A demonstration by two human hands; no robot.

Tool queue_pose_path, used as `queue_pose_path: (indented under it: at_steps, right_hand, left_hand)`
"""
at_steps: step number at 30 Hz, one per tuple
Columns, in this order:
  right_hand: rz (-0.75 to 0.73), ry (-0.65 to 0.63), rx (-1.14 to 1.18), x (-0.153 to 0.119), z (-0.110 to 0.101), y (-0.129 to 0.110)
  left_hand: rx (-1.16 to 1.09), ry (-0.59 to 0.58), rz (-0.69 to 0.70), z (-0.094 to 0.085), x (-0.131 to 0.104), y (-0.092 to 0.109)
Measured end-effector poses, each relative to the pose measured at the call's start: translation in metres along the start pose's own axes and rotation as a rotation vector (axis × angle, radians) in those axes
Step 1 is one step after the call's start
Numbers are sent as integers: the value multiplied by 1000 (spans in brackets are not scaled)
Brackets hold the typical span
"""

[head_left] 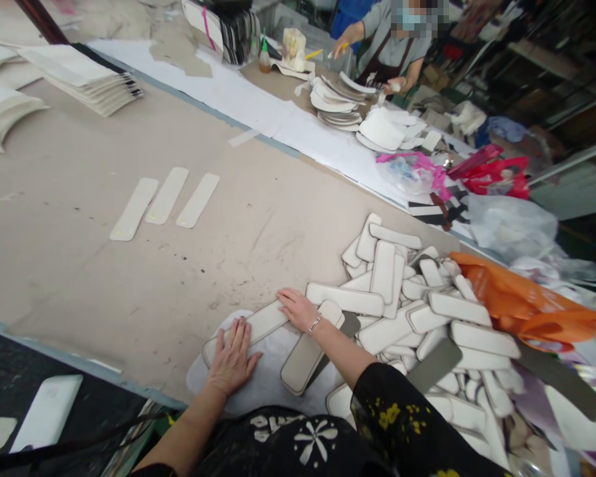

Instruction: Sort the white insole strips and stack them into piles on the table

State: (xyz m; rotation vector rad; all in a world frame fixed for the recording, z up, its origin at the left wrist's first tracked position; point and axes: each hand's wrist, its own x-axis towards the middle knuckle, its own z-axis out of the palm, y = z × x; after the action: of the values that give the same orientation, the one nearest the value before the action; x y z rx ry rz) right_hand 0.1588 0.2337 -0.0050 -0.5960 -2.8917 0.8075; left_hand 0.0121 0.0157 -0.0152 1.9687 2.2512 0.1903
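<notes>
A long white strip with rounded ends (265, 320) lies in front of me, partly over a pale grey sheet (267, 371). Across its left end my left hand (234, 358) rests flat, fingers stretched out. My right hand (297, 307) touches the strip's other end with its fingers extended. Close to my right wrist, a beige strip with a dark edge (305, 361) lies at a slant over a dark grey piece. To the right spreads a heap of similar white strips with dark edges (382, 268).
Three pale strips (165, 195) lie apart on the table (104, 285). Stacked white panels (87, 73) stand at the far left. Across the table a person in an apron (392, 53) handles pieces beside a white pile (338, 103). An orange bag (521, 301) borders the heap.
</notes>
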Motion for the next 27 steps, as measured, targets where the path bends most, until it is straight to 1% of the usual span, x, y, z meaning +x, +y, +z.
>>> queue_pose_path:
  at_steps: [2, 6, 9, 17, 22, 25, 27]
  right_hand:
    - [40, 24, 20, 0, -5, 1]
    - [96, -64, -30, 3, -10, -1]
    - [139, -103, -73, 9, -11, -3]
    - [171, -153, -130, 17, -17, -10]
    - [242, -157, -152, 21, -16, -13]
    - [291, -138, -159, 22, -19, -14]
    - [325, -116, -169, 20, -21, -22]
  left_hand:
    - [-5, 2, 0, -1, 0, 0]
    - [-19, 4, -10, -2, 0, 0]
    - [-12, -3, -10, -1, -1, 0]
    - [-7, 6, -9, 0, -1, 0]
    - [2, 26, 2, 0, 0, 0]
    - [4, 35, 0, 0, 0, 1]
    - [0, 51, 2, 0, 0, 0]
